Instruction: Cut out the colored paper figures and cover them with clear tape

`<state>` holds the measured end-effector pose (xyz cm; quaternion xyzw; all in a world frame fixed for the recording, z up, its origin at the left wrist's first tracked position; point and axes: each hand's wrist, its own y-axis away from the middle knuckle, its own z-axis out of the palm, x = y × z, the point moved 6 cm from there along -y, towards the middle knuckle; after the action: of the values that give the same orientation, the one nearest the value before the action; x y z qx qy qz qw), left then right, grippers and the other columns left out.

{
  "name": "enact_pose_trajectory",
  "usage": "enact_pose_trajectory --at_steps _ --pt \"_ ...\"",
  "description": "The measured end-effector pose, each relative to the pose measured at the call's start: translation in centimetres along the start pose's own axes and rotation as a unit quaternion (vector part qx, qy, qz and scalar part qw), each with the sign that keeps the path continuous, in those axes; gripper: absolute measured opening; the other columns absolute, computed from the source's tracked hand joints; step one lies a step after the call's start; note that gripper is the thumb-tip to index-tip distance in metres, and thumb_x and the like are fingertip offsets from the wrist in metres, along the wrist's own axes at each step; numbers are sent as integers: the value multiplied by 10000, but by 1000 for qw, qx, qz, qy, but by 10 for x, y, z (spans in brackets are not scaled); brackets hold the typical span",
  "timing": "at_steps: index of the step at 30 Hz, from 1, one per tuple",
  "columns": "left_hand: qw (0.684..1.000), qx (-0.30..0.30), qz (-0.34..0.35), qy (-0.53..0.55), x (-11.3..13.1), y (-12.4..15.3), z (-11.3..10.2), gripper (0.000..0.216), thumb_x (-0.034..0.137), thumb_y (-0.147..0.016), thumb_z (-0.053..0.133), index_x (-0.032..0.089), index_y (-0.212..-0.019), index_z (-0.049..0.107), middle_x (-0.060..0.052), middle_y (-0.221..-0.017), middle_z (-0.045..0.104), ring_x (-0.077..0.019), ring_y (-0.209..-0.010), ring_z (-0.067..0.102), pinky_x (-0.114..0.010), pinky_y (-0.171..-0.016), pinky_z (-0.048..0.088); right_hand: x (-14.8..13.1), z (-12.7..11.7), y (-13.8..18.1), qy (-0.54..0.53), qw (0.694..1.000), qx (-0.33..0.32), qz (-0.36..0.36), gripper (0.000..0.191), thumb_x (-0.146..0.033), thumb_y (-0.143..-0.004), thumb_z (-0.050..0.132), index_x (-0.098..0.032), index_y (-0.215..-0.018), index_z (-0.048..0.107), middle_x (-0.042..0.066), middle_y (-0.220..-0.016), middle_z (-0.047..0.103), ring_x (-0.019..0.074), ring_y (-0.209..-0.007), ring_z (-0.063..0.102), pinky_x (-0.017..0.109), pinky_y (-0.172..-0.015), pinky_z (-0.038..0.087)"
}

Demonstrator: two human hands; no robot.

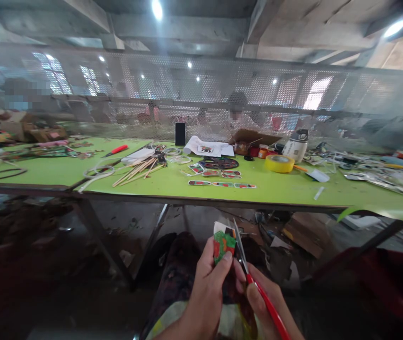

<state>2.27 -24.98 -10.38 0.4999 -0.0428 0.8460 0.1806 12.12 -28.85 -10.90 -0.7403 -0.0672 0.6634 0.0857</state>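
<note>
Above my lap, my left hand [210, 269] pinches a small painted piece [223, 245] in green, red and black with a white edge at its top. What the piece is made of, I cannot tell. My right hand [260, 288] is closed around red-handled scissors [244, 264]. The scissor blades point up and lie along the right side of the piece, slightly apart at the tips. On the table ahead, similar painted cut pieces [222, 184] form a row near the edge, with several more just behind them.
The green table [159, 189] spans the view. On it are thin wooden sticks [139, 171], yellow tape [279, 163], a bottle [296, 145], a phone [180, 134], a printed sheet [210, 147] and a red-handled tool [117, 150]. A mesh screen [201, 85] stands behind; people sit beyond it. Cardboard [307, 238] lies below.
</note>
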Motion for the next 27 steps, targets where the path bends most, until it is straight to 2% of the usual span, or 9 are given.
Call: enact_pose_trajectory --at_steps 5,11,20,23,27 --pt "1000 5 -2 -4 1 0 0 139 310 -872 553 181 -856 504 40 -614 544 -78 -531 474 -196 -541 381 -1 2 -3 -7 1000 -2 0 598 -681 -845 424 -178 -1069 658 80 -798 637 226 -716 622 257 -656 541" --pt "1000 10 -6 -8 -2 -2 -1 163 338 -871 553 183 -853 503 25 -614 554 -87 -534 464 -206 -552 384 -6 5 -5 -15 1000 -4 5 615 -697 -836 405 -185 -1070 650 92 -832 638 261 -786 626 306 -719 541" --pt "1000 21 0 14 -2 0 -1 140 318 -852 589 200 -897 528 36 -641 550 -87 -545 472 -199 -580 395 -6 5 -6 -12 1000 3 29 641 -731 -807 409 -192 -1038 669 81 -778 607 254 -715 600 336 -718 535" --pt "1000 25 6 16 -3 0 -3 144 311 -859 585 208 -948 537 42 -640 535 -88 -571 469 -198 -627 410 -3 5 -4 -13 999 1 43 625 -713 -811 432 -190 -1063 664 57 -712 579 207 -599 555 291 -592 522" --pt "1000 23 2 10 -5 -2 -4 144 325 -858 585 201 -925 551 30 -644 534 -101 -597 478 -206 -652 426 2 6 0 -14 998 -5 63 600 -676 -841 431 -180 -1099 652 18 -596 500 145 -454 442 232 -413 424"
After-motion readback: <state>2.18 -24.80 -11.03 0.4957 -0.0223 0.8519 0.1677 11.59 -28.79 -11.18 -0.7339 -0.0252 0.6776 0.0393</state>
